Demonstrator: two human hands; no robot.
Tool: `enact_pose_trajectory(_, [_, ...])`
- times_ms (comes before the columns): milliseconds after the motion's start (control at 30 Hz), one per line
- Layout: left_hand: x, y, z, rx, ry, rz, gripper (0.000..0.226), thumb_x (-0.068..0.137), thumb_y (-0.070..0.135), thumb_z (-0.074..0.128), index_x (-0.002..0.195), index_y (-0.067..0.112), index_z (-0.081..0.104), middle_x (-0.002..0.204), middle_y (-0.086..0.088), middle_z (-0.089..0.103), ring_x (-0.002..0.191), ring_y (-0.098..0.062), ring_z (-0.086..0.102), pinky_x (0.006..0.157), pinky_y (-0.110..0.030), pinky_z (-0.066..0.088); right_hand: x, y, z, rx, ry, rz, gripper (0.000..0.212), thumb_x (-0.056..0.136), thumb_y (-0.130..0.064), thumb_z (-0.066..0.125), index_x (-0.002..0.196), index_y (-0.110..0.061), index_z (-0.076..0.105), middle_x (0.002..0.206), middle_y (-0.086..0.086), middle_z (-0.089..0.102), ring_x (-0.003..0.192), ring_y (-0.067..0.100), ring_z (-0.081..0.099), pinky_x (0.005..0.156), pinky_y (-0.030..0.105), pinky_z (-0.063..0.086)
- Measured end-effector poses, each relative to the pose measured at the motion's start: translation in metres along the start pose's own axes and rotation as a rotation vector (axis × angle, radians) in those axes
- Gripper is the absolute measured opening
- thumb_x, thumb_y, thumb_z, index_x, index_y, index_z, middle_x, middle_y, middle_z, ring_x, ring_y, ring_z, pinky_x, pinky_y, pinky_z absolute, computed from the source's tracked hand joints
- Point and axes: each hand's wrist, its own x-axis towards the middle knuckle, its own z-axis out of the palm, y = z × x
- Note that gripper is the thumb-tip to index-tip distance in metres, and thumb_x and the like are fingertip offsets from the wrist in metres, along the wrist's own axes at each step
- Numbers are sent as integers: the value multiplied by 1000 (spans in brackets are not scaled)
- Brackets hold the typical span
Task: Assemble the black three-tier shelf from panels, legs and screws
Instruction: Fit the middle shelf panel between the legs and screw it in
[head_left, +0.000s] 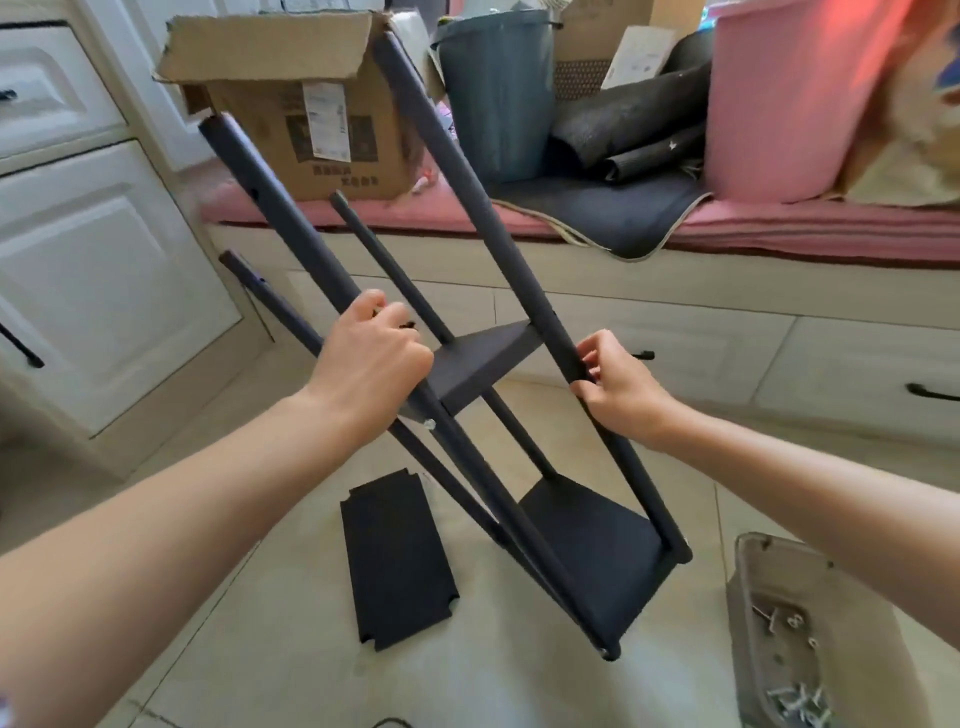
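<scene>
A partly built black shelf is tilted away from me above the floor: several long round legs join a lower panel and a middle panel. My left hand grips the near left leg beside the middle panel and also holds a small black tool there. My right hand grips the right leg at the same height. A third black panel lies flat on the tiled floor below. A silver screw head shows on a leg under the middle panel.
A grey tray with loose screws sits on the floor at the lower right. Behind are a window seat with a pink cushion, an open cardboard box, a grey bin and a pink tub. White cabinets stand left.
</scene>
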Motion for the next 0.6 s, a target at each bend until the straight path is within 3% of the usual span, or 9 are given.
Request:
enact_pose_trajectory(167, [9, 30, -15, 63, 219, 33, 23, 83, 10, 73, 102, 22, 75, 113, -3, 67, 124, -31, 53, 123, -49, 13, -42, 34, -16, 92, 53, 62, 27, 94, -5, 61, 110, -16, 43, 97, -5, 56, 91, 6, 57, 68, 16, 44])
enact_pose_trajectory(267, [-1, 43, -16, -58, 393, -53, 44, 68, 0, 82, 110, 12, 75, 137, -19, 57, 140, -41, 42, 121, -55, 21, -68, 47, -22, 149, 41, 108, 26, 94, -5, 60, 110, -14, 42, 100, 3, 59, 97, 18, 61, 80, 33, 54])
enact_pose_trajectory(367, [-15, 60, -17, -398, 510, -155, 71, 77, -7, 70, 144, 8, 53, 158, -19, 33, 152, -39, 17, 122, -55, 21, -87, 54, -24, 224, 23, 151, 25, 94, -5, 61, 108, -15, 43, 100, 5, 59, 97, 22, 62, 86, 42, 56])
enact_pose_trajectory(433, [-22, 72, -21, -711, 577, -278, 84, 80, -6, 65, 156, 15, 33, 163, -11, 22, 155, -27, 11, 119, -42, 33, -95, 58, -24, 275, 29, 162, 26, 94, -5, 62, 106, -18, 43, 101, 3, 59, 98, 19, 63, 84, 40, 57])
enact_pose_trajectory(500, [-26, 87, -24, -1126, 568, -445, 92, 86, 1, 66, 160, 26, 16, 164, 0, 18, 150, -7, 15, 109, -13, 36, -101, 61, -23, 313, 35, 168, 28, 94, -5, 62, 106, -22, 44, 105, 2, 60, 101, 16, 62, 83, 38, 57])
enact_pose_trajectory(533, [-24, 95, -25, -1350, 515, -513, 93, 89, 7, 67, 160, 30, 11, 161, 3, 23, 146, -3, 22, 108, -10, 33, -104, 62, -22, 326, 36, 166, 28, 94, -5, 61, 106, -24, 43, 107, 1, 60, 102, 15, 62, 84, 38, 58])
enact_pose_trajectory(600, [-20, 109, -23, -1659, 325, -585, 85, 93, 20, 69, 158, 31, 15, 146, 9, 42, 133, 2, 40, 109, -18, 36, -109, 63, -18, 330, 28, 156, 29, 95, -5, 60, 107, -25, 43, 108, 0, 59, 101, 14, 62, 85, 39, 58])
